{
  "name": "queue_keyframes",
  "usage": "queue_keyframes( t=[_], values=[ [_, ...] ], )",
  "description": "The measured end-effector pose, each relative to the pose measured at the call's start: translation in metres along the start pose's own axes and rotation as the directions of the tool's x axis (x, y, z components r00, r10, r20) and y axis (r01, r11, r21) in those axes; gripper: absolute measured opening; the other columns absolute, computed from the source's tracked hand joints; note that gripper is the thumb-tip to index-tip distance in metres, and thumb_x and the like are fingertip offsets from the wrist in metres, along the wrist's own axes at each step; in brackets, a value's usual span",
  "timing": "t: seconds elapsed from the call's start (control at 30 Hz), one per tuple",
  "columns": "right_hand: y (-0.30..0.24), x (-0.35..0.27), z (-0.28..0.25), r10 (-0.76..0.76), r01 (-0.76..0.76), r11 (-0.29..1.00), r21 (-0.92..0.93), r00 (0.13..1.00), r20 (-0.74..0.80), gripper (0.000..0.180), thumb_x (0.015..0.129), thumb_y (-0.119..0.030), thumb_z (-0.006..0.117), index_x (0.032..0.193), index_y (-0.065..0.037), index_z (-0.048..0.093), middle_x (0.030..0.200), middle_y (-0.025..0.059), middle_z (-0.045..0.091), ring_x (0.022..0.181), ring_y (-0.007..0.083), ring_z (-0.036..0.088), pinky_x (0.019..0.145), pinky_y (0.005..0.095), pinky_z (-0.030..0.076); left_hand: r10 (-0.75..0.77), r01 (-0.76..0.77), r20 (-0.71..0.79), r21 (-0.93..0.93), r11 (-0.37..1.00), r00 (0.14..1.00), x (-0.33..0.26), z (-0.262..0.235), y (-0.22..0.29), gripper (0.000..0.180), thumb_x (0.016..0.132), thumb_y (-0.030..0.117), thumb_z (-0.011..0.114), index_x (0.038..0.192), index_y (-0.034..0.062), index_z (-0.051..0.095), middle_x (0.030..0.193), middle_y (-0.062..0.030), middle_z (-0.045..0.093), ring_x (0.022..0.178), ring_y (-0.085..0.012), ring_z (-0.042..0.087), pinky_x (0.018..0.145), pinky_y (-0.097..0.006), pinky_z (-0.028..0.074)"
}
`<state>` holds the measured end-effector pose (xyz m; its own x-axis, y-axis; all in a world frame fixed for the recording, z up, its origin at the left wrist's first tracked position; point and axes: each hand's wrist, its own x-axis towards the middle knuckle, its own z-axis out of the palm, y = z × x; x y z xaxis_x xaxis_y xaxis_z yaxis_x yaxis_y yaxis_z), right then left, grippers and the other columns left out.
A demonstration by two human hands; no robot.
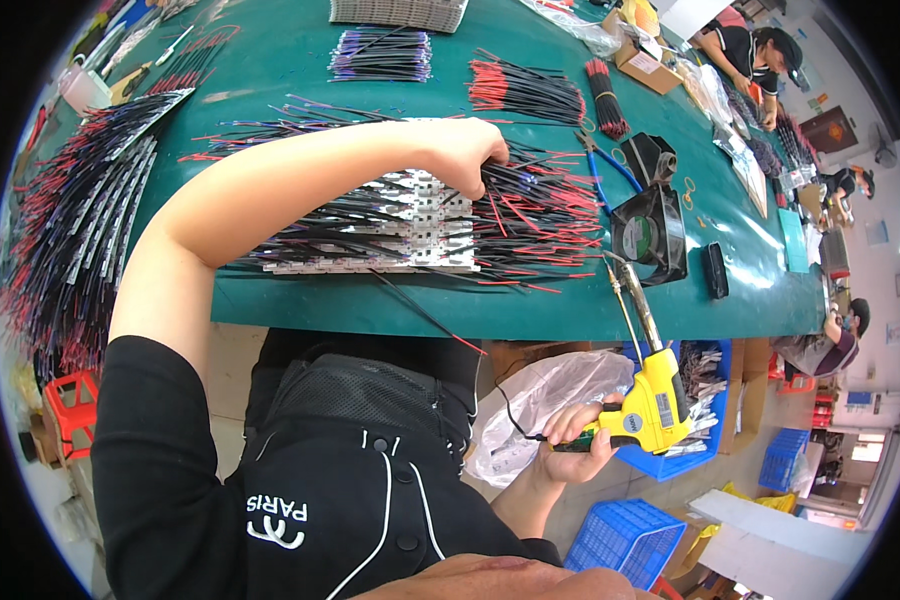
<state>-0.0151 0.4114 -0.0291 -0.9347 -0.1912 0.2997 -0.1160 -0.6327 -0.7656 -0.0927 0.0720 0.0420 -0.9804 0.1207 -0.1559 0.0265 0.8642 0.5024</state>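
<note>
My right hand is closed around the handle of a yellow soldering gun, near the table's front edge. The gun's metal barrel and thin feed tube point up past that edge, and a dark cord hangs from its grip. My left arm reaches across the table, and my left hand pinches black wires over a block of white connector strips. Black wires with red ends spread from both sides of the strips. The exact pinch point is partly hidden by the fingers.
Right of the strips lie blue-handled pliers and a black fan. Wire bundles lie further back; a large wired stack stands left. Blue crates and a plastic bag sit below. Co-workers are on the right.
</note>
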Motion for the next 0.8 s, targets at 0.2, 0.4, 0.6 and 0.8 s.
queue_keyframes(
  t=[0.2, 0.4, 0.6, 0.8],
  values=[
    [0.004, -0.001, -0.004, 0.038, -0.038, 0.999, 0.021, 0.999, -0.014, 0.040, 0.086, -0.021, 0.046, 0.114, 0.005, 0.035, 0.053, 0.0058, 0.041, 0.038, 0.0141, 0.040, 0.037, 0.0270, 0.040, 0.083, -0.073, 0.124, -0.080, 0.994, 0.989, -0.011, 0.007, 0.017, 0.046, 0.061, 0.030, 0.075, 0.086, -0.0044, 0.058, 0.072, -0.0171, 0.061, 0.070, -0.0283, 0.060, 0.063, -0.038, 0.045],
    [0.011, 0.013, 0.012, 0.145, -0.109, 0.941, 0.320, 0.985, -0.093, 0.040, 0.088, -0.027, 0.046, 0.115, 0.002, 0.037, 0.052, 0.0015, 0.037, 0.038, 0.0102, 0.036, 0.037, 0.0246, 0.036, -0.004, -0.020, 0.119, 0.201, 0.979, 0.993, -0.005, 0.023, 0.023, 0.060, 0.054, 0.030, 0.080, 0.098, -0.0063, 0.061, 0.082, -0.0198, 0.063, 0.082, -0.0325, 0.062, 0.072, -0.038, 0.050],
    [0.039, 0.041, 0.036, 0.131, -0.110, 0.891, 0.441, 0.991, -0.019, 0.035, 0.086, -0.023, 0.050, 0.112, -0.002, 0.042, 0.068, 0.0029, 0.044, 0.079, 0.0160, 0.052, 0.109, 0.0477, 0.023, -0.045, 0.009, 0.156, 0.221, 0.975, 0.987, -0.003, 0.028, 0.033, 0.046, 0.054, 0.021, 0.077, 0.090, -0.0027, 0.064, 0.078, -0.0192, 0.063, 0.078, -0.0324, 0.063, 0.068, -0.038, 0.050],
    [0.053, 0.048, 0.047, 0.177, -0.179, 0.864, 0.472, 0.983, 0.048, 0.038, 0.082, -0.027, 0.054, 0.112, -0.007, 0.044, 0.068, 0.0013, 0.049, 0.095, 0.0193, 0.052, 0.107, 0.0508, 0.023, -0.035, 0.030, 0.060, 0.091, 0.995, 0.998, -0.012, 0.029, 0.029, 0.029, 0.053, 0.015, 0.069, 0.074, -0.0034, 0.061, 0.069, -0.0199, 0.059, 0.068, -0.0310, 0.061, 0.061, -0.039, 0.047]
  ],
)
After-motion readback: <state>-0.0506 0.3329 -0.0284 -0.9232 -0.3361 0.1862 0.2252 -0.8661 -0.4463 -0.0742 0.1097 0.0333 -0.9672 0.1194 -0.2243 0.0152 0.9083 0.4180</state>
